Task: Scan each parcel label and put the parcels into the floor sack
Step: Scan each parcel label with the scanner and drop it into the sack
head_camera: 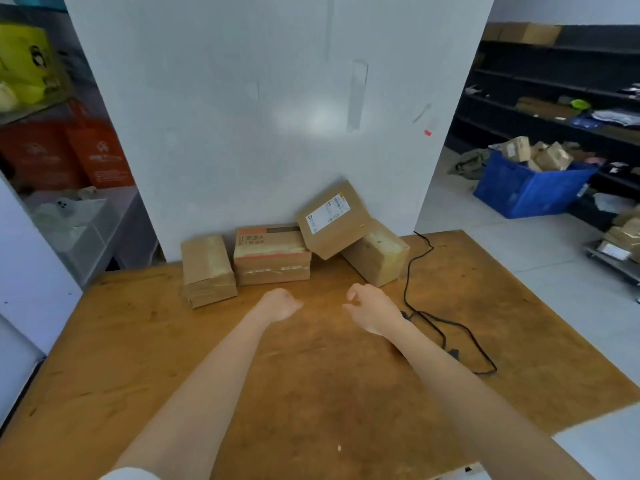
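Four parcels [272, 254] just beyond left hand [281, 304], right hand [373, 308]; fingers [353, 293] loosely curled, empty.

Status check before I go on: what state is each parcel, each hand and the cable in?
left parcel: closed, flat on table.
orange-striped parcel: closed, flat on table.
right parcel: closed, on table.
labelled parcel: closed, tilted, leaning on right parcel, label showing.
left hand: empty, fingers loosely curled.
right hand: empty, fingers loosely curled.
black cable: lying loose on table.
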A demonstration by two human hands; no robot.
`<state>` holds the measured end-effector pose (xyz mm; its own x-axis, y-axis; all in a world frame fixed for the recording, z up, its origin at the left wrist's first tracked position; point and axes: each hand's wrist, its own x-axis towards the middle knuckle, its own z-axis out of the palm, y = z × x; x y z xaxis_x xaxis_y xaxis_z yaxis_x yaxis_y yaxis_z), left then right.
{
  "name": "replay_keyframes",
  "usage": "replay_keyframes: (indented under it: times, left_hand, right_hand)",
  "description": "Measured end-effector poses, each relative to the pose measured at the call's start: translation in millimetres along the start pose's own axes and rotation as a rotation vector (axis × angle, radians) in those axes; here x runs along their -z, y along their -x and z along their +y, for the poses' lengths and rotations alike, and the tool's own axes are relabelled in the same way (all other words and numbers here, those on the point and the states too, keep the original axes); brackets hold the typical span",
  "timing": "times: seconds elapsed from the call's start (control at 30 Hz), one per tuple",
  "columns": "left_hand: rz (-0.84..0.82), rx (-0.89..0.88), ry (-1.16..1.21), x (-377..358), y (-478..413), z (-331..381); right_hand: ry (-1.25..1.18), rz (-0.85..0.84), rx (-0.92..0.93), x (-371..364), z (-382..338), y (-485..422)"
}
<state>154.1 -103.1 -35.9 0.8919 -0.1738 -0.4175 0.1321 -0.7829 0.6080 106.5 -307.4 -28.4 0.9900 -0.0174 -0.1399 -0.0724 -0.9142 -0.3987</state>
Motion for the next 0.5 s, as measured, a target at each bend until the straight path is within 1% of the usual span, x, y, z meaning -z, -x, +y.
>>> replay_keyframes:
  times: [0.1, 0.2, 0.37, 0.43, 0.5]
  left_hand:
    - [0.053, -0.011, 0.018, 1.2, -39.3, 25.0]
    - [0.093, 0.014, 0.05, -0.6, -70.7, 41.8]
    - [0.277, 0.121, 0.242, -3.7, -133.7, 71.8]
    - [0.351, 0.169, 0.354, -6.7, -161.3, 84.4]
    - [0.402, 0.227, 0.452, -10.6, -183.5, 96.4]
  right_hand:
    - [0.001, 0.032, -0.006, 22.3, 28.4, -39.4]
    - [-0.036, 0.069, -0.017, 37.7, 55.2, -77.2]
    - [-0.155, 0.205, -0.049, 64.4, 78.4, -152.0]
    - [-0.172, 0.199, -0.079, 74.7, 84.4, -183.7]
    - [-0.234, 0.141, -0.08, 82.0, 90.0, -212.3]
